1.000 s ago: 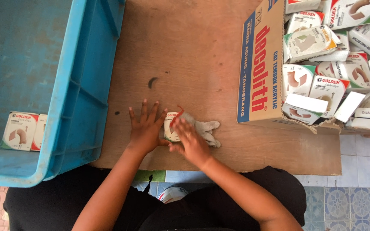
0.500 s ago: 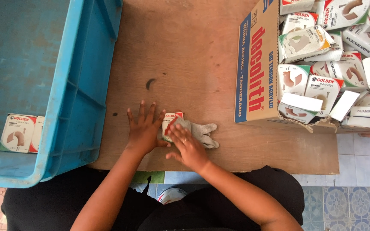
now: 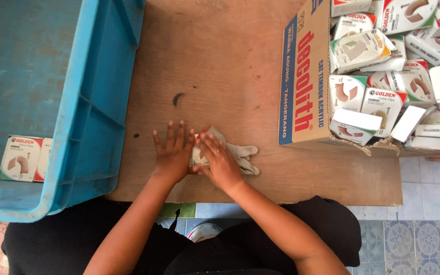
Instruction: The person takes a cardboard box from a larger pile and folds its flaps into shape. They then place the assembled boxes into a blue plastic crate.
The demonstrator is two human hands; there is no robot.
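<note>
Looking down from the head camera, the view shows a brown wooden counter (image 3: 220, 76) with both hands meeting near its 6 o'clock edge. The left hand (image 3: 171, 153) lies flat, palm down, fingers (image 3: 169, 133) spread and pointing toward 12 o'clock; its thumb side touches a small white box (image 3: 198, 156). The right hand (image 3: 220, 160) rests on top of that box, fingers (image 3: 205, 141) extended toward 11 o'clock and pressed on it rather than curled round it; whether the thumb grips beneath cannot be told. The box is mostly hidden between the two hands. A grey work glove (image 3: 240, 153) lies on the counter just at 3 o'clock of the right hand, partly under it. At 9 o'clock stands a blue plastic crate (image 3: 85, 117), with two small white boxes (image 3: 24, 159) lying on its floor near its 6 o'clock wall. At 2 o'clock an open cardboard carton (image 3: 304, 81) holds a loose heap of similar small boxes (image 3: 383, 66). Patterned floor tiles (image 3: 423, 239) show below the counter at 4 o'clock.
</note>
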